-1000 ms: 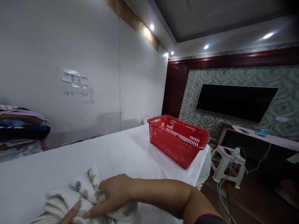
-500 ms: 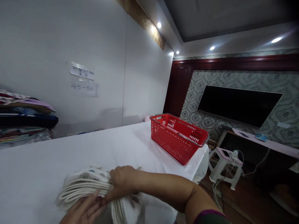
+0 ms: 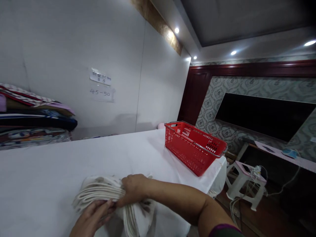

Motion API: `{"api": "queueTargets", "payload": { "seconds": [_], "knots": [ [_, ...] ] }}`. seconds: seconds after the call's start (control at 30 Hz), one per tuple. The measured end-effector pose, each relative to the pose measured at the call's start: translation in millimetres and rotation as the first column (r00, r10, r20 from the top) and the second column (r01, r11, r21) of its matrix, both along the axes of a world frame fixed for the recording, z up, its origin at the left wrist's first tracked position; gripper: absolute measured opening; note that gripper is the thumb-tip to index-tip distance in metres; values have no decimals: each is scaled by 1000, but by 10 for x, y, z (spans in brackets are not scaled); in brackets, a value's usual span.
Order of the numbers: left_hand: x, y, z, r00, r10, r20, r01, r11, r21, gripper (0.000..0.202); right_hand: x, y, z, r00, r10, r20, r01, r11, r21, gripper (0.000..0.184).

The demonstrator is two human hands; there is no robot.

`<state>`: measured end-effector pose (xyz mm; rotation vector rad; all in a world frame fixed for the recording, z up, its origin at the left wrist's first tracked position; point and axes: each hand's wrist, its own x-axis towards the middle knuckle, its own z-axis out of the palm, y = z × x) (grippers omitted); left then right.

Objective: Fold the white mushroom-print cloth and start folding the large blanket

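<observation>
A thick bundle of folded white cloth [image 3: 98, 189] with greyish printed spots lies on the white-covered table. Its many layered edges face me, and part of it bends down toward the near side. My right hand [image 3: 134, 189] reaches across from the right and is closed over the bundle's middle, thumb on the near side. At the front edge, my left hand [image 3: 95, 214] pinches the lower layers, its fingertips close to my right thumb. The fingertips of both hands are partly hidden by the cloth.
A red plastic basket [image 3: 192, 148] with metal handles stands at the table's [image 3: 118, 154] far right corner. Folded clothes [image 3: 37, 115] are piled at the left by the wall. Beyond the table's right edge is a stool [image 3: 244, 181] with cables on it.
The view has turned slightly left, so everything sits further right. Both hands keep their hold on the cloth bundle; my left fingers have shifted slightly along its edge.
</observation>
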<state>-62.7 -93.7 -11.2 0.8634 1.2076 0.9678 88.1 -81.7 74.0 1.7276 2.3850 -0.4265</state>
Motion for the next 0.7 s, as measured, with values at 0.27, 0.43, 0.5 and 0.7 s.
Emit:
{"api": "queueTargets", "payload": {
  "seconds": [0.27,0.43,0.5,0.7],
  "knots": [
    [-33,-217,151,998,-56,30,48,975,218,25,76,-163,-101,956,-40,-291,56,997,48,35],
    [27,-213,-12,1000,6,-20,-1,964,266,11,188,-93,-196,894,-52,-445,29,998,-59,28],
    [4,-210,-84,996,40,-78,-18,963,270,11,223,-55,-227,891,-56,-450,18,996,-89,26],
    [-119,-261,-225,972,19,-234,43,966,254,15,281,0,-304,861,-103,-498,32,988,-149,27]
  ]
}}
